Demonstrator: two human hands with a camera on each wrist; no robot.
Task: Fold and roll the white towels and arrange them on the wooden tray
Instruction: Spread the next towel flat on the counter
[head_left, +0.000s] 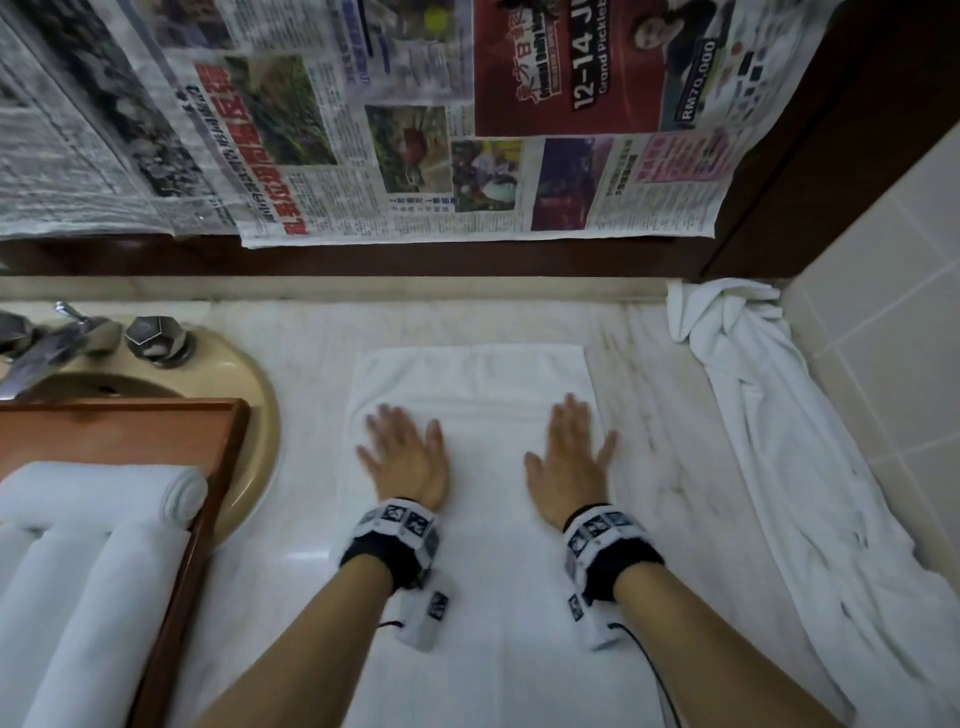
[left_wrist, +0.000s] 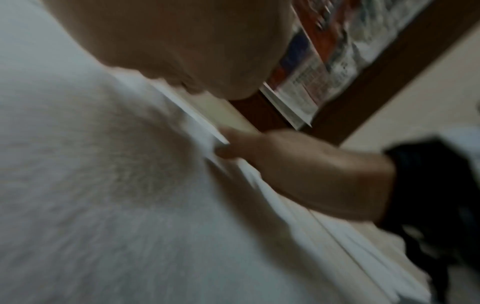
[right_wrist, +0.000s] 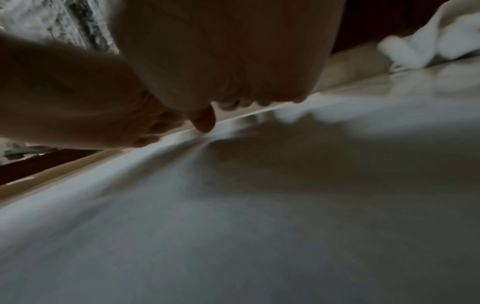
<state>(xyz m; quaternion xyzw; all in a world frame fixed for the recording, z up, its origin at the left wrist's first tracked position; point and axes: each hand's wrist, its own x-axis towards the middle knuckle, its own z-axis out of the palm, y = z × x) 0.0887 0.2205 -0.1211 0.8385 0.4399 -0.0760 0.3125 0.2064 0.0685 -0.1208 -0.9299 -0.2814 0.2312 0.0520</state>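
While the folded towel (head_left: 467, 519) lies flat on the worktop (head_left: 665, 415), both hands press on it with fingers spread, gripping nothing: the left hand (head_left: 408, 457) near its left edge, the right hand (head_left: 569, 457) near its right. I'd say it is folded and being smoothed, not yet rolled. Left of the hands, the wooden tray (head_left: 208, 467) already holds several rolled towels (head_left: 104, 519). Right of them, a crumpled towel (head_left: 779, 441) waits untouched.
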